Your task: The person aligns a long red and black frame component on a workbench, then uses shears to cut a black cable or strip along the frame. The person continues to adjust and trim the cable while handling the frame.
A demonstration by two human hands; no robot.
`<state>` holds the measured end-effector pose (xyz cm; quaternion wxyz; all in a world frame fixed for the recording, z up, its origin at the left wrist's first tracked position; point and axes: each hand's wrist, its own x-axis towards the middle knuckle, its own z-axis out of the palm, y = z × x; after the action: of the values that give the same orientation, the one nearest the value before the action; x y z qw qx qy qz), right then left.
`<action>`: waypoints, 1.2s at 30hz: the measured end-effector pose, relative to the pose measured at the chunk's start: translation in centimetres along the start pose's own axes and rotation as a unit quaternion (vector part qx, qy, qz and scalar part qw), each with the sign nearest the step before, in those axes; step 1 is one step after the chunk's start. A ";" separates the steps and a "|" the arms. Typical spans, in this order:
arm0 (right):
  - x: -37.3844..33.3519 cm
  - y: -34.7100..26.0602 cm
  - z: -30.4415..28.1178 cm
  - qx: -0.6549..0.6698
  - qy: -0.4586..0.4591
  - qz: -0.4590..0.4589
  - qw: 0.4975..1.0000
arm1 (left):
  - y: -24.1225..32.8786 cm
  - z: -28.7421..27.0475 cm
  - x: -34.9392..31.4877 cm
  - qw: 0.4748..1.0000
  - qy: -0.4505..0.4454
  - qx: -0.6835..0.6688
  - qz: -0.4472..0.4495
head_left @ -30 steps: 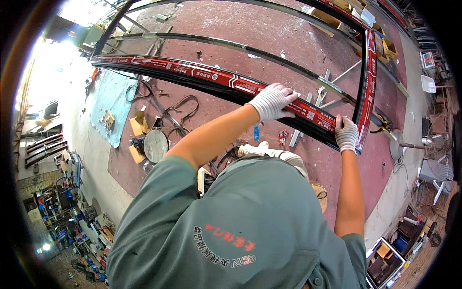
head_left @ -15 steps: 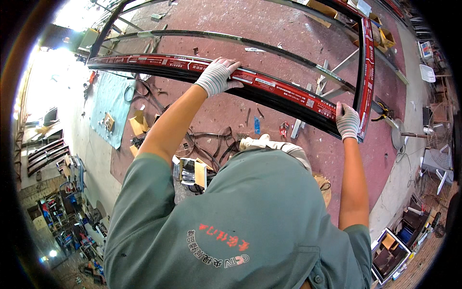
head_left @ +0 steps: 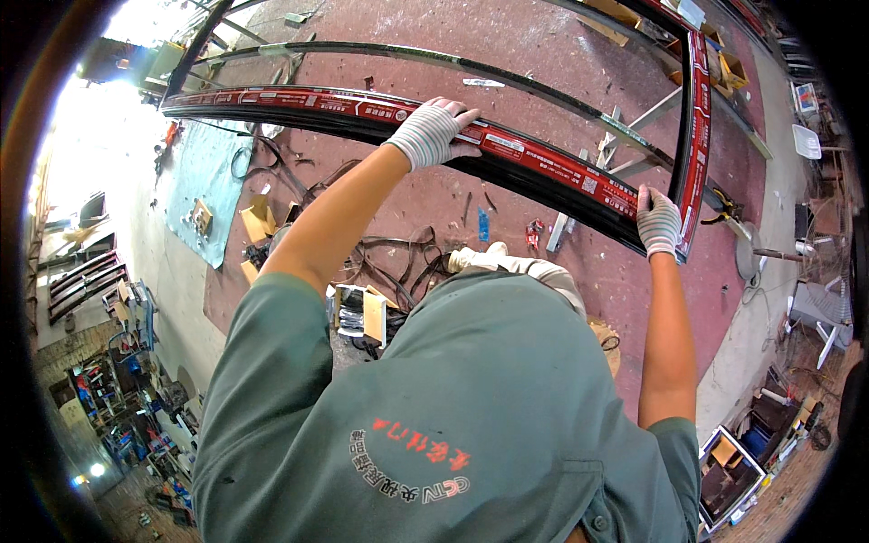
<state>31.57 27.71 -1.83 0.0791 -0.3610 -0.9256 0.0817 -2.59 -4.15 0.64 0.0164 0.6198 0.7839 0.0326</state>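
A large black frame (head_left: 543,172), like one for a window or door, stretches across in front of me, its upper face covered in red printed film. My left hand (head_left: 431,136), in a striped knit glove, grips the near bar around its middle, with the fingers over the top and the thumb on the near side. Close to the right corner, my right hand (head_left: 659,223), gloved the same way, is closed over the near edge of that bar. The undersides of both grips are hidden.
Metal support bars (head_left: 434,60) run beneath the frame. Pliers (head_left: 721,210) hang by its right corner. On the reddish floor lie black strips (head_left: 394,262), a blue piece (head_left: 483,223) and red-handled pliers (head_left: 534,233). An open box (head_left: 375,317) stands near my left side; a fan (head_left: 819,299) is far right.
My left hand has shifted a little to the right along the near bar. The bar sits slightly higher in the view; my right hand keeps its place near the corner.
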 end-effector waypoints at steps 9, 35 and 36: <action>-0.3 -0.9 -0.8 0.008 -0.003 0.011 1.000 | -1.0 0.6 -1.0 0.999 0.040 -0.020 0.003; 0.1 0.5 0.5 -0.001 -0.014 0.005 1.000 | -6.3 0.3 -3.1 0.998 0.009 0.053 -0.022; 0.1 0.4 0.5 -0.001 -0.008 0.003 1.000 | -6.3 0.4 -3.1 0.999 0.019 0.048 -0.018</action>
<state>31.71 28.02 -2.39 0.0714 -0.3630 -0.9252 0.0840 -7.95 -8.62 -0.26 -0.0275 0.6047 0.7960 0.0064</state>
